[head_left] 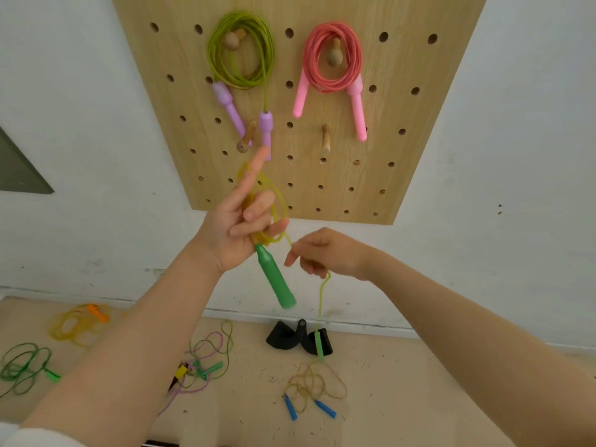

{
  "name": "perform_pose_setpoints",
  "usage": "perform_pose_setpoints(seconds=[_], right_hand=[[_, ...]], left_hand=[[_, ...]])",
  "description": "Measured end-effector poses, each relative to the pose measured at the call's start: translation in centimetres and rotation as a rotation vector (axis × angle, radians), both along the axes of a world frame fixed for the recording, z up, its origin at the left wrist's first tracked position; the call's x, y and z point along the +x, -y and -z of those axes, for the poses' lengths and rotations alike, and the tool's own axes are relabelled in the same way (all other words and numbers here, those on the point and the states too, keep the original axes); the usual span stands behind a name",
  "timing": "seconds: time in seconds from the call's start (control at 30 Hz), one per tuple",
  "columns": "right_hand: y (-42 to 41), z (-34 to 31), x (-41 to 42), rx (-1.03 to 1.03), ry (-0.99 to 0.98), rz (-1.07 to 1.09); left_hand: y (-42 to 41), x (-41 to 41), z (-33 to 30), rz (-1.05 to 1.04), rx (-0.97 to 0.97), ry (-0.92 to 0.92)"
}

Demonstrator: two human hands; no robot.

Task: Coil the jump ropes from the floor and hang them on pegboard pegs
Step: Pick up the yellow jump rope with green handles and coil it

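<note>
The left hand [237,232] was raised in front of the light wooden pegboard [419,156], its forefinger extended upward and the remaining fingers curled round several loops of a translucent yellow jump rope [277,204]. One dark green plastic handle [275,280] of that rope hung tilted below the left palm. The right hand [325,253], just beside and slightly lower, pinched the free run of the same rope between thumb and fingers; from there the rope dropped toward the floor, ending in a second green handle [319,345] that hung in front of a black folded object [292,338] at the wall base.

On the pegboard, a coiled green rope with lilac handles [240,50] hung from an upper round-headed wooden peg [233,38]. A coiled pink rope with pink handles [332,56] hung from a second upper peg [333,54]. Two lower pegs [247,137] carried nothing.

On the beige floor [419,398] lay an uncoiled tan rope with blue handles [314,387], a tangle of green and lilac ropes [209,353], a green rope [24,366] and a yellow rope with an orange handle [79,324], well apart from one another.
</note>
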State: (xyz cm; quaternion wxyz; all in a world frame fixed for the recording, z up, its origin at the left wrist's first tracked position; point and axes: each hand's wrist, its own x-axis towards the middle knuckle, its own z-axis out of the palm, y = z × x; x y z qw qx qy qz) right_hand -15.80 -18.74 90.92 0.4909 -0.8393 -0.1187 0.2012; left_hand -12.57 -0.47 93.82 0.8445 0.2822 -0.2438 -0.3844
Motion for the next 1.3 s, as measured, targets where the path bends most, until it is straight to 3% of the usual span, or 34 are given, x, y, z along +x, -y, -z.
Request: perform_pose_setpoints(seconds=[0.07,0.13,0.23,0.33,0.47,0.53,0.67,0.87,0.93,1.03,1.1,1.23,1.3], right_hand=[[-1.4,-0.7,-0.3,-0.155,0.079,-0.099],[-2.4,-1.8,-0.3,-0.204,0.138,-0.123],[-3.2,-3.2,0.3,-0.224,0.22,-0.091],[-3.4,-4.0,1.1,-0.118,0.299,0.063],[-3.2,-4.7,2.6,-0.016,0.336,0.19],[-3.3,-4.8,3.6,0.008,0.371,0.291],[-4.3,-4.6,5.2,0.011,0.453,0.471],[-6.4,-3.9,6.5,0.279,0.348,0.43],[-8.1,-3.8,7.0,0.378,0.275,0.476],[-10.5,-3.1,7.8,0.401,0.147,0.49],[-11.6,-2.0,8.0,0.325,0.078,0.465],[-12.6,0.1,7.1,0.054,-0.05,0.288],[-13.0,0.3,6.3,-0.053,-0.113,0.166]], left_hand=[[-0.4,1.1,0.5,-0.301,0.155,-0.027],[-0.5,2.1,1.1,-0.437,0.256,-0.072],[-0.7,3.3,1.7,-0.423,0.471,-0.071],[-1.1,4.1,2.1,-0.384,0.697,0.055],[-1.6,3.5,1.5,-0.169,0.844,0.225],[-1.9,2.9,0.6,-0.035,0.824,0.261],[-3.0,3.9,-0.7,0.048,0.812,0.126],[-6.0,5.4,-2.0,0.138,0.749,0.146],[-7.1,6.1,-2.3,0.147,0.559,0.116],[-8.8,7.6,-2.1,0.208,0.081,-0.038],[-9.9,8.5,-2.3,0.132,-0.078,-0.116],[-11.6,9.2,-2.9,-0.362,0.126,-0.043],[-12.3,10.0,-2.2,-0.458,0.204,-0.013]])
